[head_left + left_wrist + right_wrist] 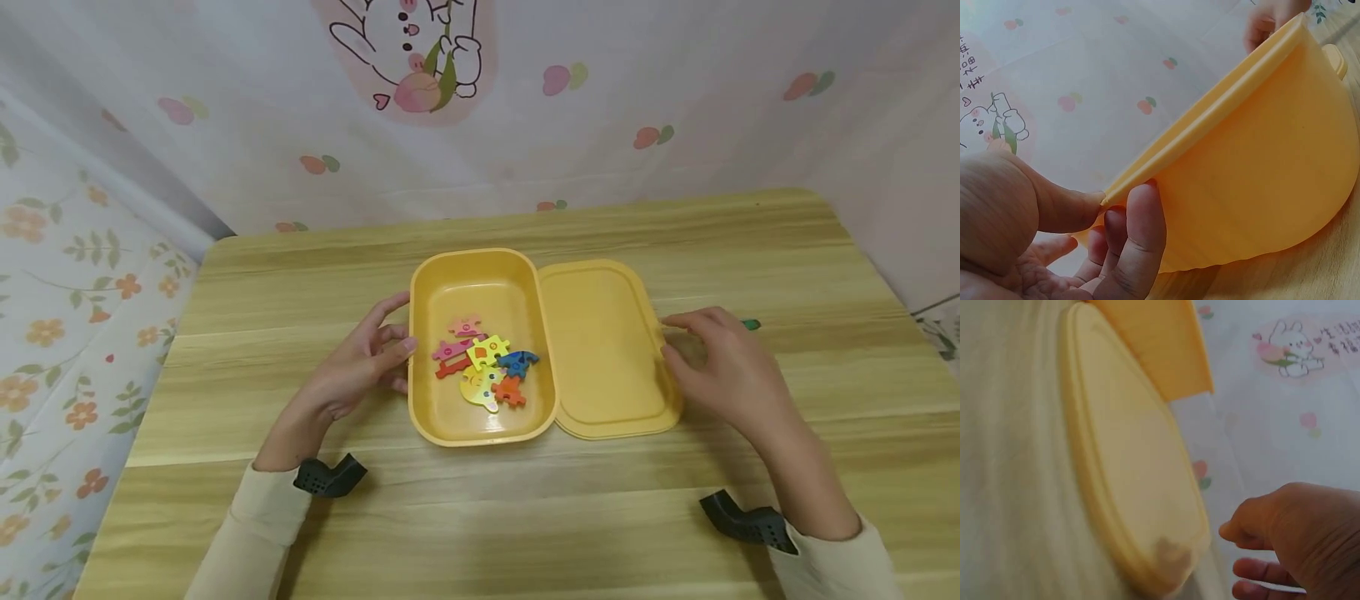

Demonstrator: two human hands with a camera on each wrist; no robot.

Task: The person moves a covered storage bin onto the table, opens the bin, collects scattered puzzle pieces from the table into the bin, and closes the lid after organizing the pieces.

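A yellow plastic box (480, 268) stands without its cover on the table, several colourful puzzle pieces (487, 352) lying loose inside it. My left hand (367, 358) pinches its left rim; in the left wrist view the thumb is on the rim and fingers (1147, 219) press the outer wall (1260, 169). Flat against the box's right side lies the matching yellow lid (603, 350). Beside the lid's right edge is my right hand (723, 362), thumb and fingers apart and loosely bent. The right wrist view has a gap between this hand (1304, 537) and the lid (1135, 437).
A small green object (752, 324) shows behind the right hand, mostly hidden by it. The wooden table (525, 525) ends at the back against a printed curtain (487, 167). Black wrist mounts (330, 477) sit over both cream sleeves.
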